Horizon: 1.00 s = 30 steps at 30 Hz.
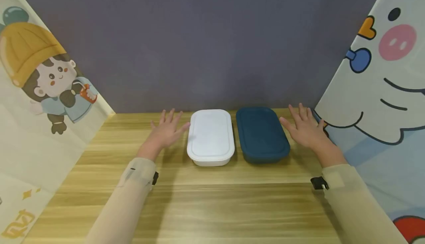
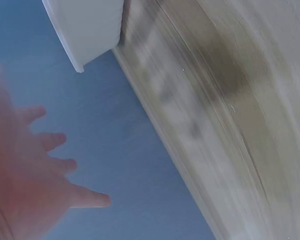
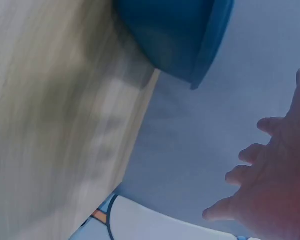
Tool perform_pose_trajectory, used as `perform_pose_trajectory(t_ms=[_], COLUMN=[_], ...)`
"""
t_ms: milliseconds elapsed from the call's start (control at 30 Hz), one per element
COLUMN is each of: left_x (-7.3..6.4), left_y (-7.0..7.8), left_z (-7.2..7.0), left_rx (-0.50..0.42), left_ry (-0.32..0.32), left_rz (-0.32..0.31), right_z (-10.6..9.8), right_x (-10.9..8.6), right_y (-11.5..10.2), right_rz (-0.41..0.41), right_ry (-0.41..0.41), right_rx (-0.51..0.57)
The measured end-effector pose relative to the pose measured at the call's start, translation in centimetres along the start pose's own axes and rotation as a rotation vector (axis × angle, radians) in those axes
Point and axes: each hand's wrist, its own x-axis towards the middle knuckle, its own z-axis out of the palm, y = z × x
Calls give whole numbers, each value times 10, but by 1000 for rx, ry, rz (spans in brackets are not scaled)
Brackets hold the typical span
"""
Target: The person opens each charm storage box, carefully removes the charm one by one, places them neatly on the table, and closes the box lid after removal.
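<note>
Side by side at the far edge of the wooden table stand a white lidded box [image 1: 211, 135] and a dark blue lidded box [image 1: 262, 133], both with their lids on. To the left of the white box is my left hand [image 1: 166, 131], fingers spread and holding nothing. My right hand [image 1: 304, 129] is spread just right of the blue box, its thumb close to the lid's edge. The left wrist view shows a corner of the white box [image 2: 92, 30] above the left hand [image 2: 35, 170]. In the right wrist view the blue box [image 3: 175, 35] sits above the right hand [image 3: 275, 185].
A dark grey panel [image 1: 212, 45] rises behind the table [image 1: 212, 207]. Pale cloth with a cartoon child [image 1: 56, 78] borders the left side. On the right stands a sheet printed with a large white cartoon figure [image 1: 398, 100].
</note>
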Motion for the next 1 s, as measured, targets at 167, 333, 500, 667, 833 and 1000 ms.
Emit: perform_pose_trajectory(t_ms=[167, 333, 500, 667, 833, 1000], left_x=[-4, -10, -20, -31, -42, -52], left_y=[2, 6, 16, 29, 39, 43], left_z=[-3, -6, -8, -2, 13, 32], left_rx=[-8, -29, -82, -190, -312, -459], left_ry=[1, -19, 6, 58, 100, 148], left_rz=[2, 4, 27, 38, 41, 70], right_z=[-6, -11, -7, 14, 56, 95], right_x=[-4, -10, -21, -35, -45, -52], right_y=[-16, -40, -72, -110, -142, -160], right_rz=[-53, -111, -176, -204, -231, -243], right_ry=[25, 38, 7, -19, -34, -47], right_rx=[28, 103, 227, 367, 513, 573])
